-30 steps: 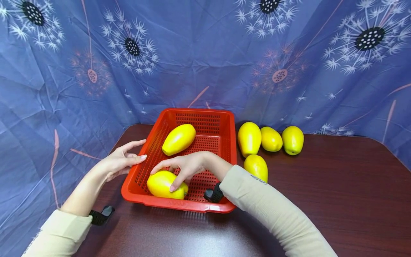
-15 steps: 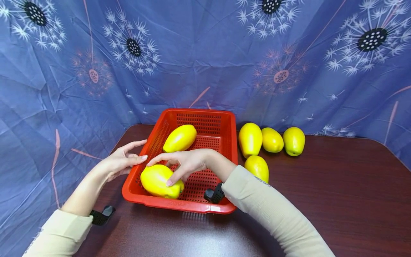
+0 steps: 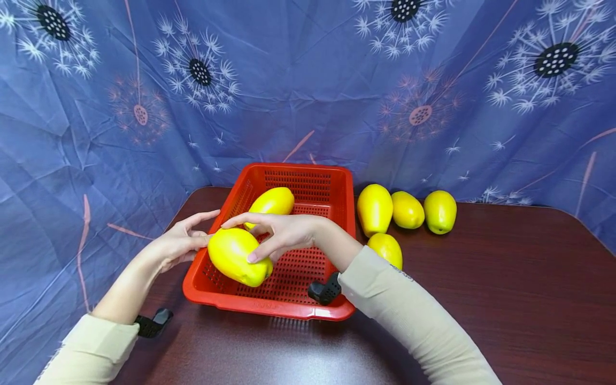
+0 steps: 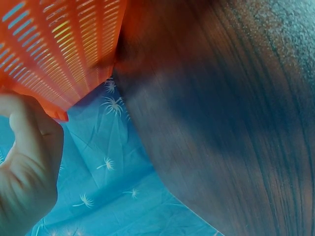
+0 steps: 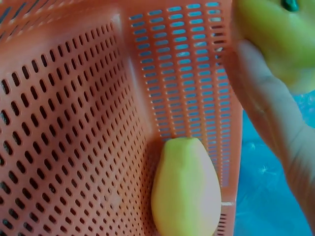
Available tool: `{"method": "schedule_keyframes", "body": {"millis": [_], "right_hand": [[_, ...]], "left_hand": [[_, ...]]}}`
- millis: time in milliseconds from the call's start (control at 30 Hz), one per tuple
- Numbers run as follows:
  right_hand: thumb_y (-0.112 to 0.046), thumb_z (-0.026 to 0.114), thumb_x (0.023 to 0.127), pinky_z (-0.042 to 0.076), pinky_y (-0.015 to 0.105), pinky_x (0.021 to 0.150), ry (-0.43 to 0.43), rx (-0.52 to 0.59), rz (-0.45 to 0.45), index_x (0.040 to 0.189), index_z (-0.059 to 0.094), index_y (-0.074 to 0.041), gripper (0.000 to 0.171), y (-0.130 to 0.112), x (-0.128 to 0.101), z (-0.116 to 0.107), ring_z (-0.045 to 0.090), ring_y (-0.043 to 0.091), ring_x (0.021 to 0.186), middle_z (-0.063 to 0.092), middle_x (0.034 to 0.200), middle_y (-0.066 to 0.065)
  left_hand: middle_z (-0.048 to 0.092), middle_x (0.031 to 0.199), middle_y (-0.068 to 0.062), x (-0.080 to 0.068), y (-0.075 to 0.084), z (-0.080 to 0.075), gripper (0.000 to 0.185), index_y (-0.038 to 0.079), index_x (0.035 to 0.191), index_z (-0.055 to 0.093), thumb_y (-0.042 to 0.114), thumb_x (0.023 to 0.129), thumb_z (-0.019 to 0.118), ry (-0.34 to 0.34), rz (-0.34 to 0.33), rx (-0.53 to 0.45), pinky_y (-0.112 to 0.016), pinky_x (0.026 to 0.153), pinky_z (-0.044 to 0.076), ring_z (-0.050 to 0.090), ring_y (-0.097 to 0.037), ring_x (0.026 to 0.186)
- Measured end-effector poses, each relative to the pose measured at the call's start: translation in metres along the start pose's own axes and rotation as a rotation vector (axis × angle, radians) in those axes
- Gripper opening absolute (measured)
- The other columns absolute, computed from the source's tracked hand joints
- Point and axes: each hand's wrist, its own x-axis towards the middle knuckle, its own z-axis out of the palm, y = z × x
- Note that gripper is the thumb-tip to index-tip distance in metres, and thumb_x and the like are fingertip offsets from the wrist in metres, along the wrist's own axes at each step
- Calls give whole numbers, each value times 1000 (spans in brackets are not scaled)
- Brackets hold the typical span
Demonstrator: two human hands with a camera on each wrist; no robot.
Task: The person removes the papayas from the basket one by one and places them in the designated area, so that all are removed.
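Note:
My right hand (image 3: 284, 235) grips a yellow papaya (image 3: 238, 256), thumb on the near side and fingers over the far side. It is raised over the left part of a red plastic basket (image 3: 269, 309); a green stem end shows on this papaya (image 5: 275, 39) in the right wrist view. My left hand (image 3: 179, 240) holds the basket's left rim, its thumb tip partly hidden behind the raised papaya. In the left wrist view, the left hand (image 4: 32, 152) is curled at the rim. A second papaya (image 3: 274, 200) lies inside toward the back, partly covered by the right hand.
To the right of the basket, several more yellow papayas (image 3: 375, 210) stand on the dark brown table (image 3: 505, 278). A blue curtain with dandelion prints (image 3: 298, 69) hangs behind and along the left side. Black wrist cameras (image 3: 154, 322) are strapped to both wrists.
The right hand has lifted the papaya from the basket's near left part, moving it up and slightly left while tilting it. My left hand stays at the rim.

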Motion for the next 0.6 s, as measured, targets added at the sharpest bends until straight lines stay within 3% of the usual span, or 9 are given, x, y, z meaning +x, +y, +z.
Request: {"method": "schedule_keyframes", "body": {"millis": [233,433,600], "right_hand": [[4,55,88,50,51,83,52,98,-28,143,30,-24,66,-8,-15,-5,53,30,105,37,129,16],[-2,57,87,50,50,82,139,67,-50,142,31,-26,65,-18,-29,-9,53,31,107,35,132,15],[-2,57,88,50,51,82,152,59,-92,142,31,-25,64,-24,-39,-11,53,32,107,36,132,17]], "left_hand": [[64,83,-3,0,0,1,74,9,150,13,10,91,59,-5,1,-9,-38,73,55,66,-17,77],[63,80,-4,1,0,2,75,11,150,13,13,91,60,8,-6,-11,-38,72,56,65,-17,74],[63,81,-4,1,-1,2,75,11,150,13,13,91,60,8,-9,-13,-39,72,55,65,-18,75]]}}
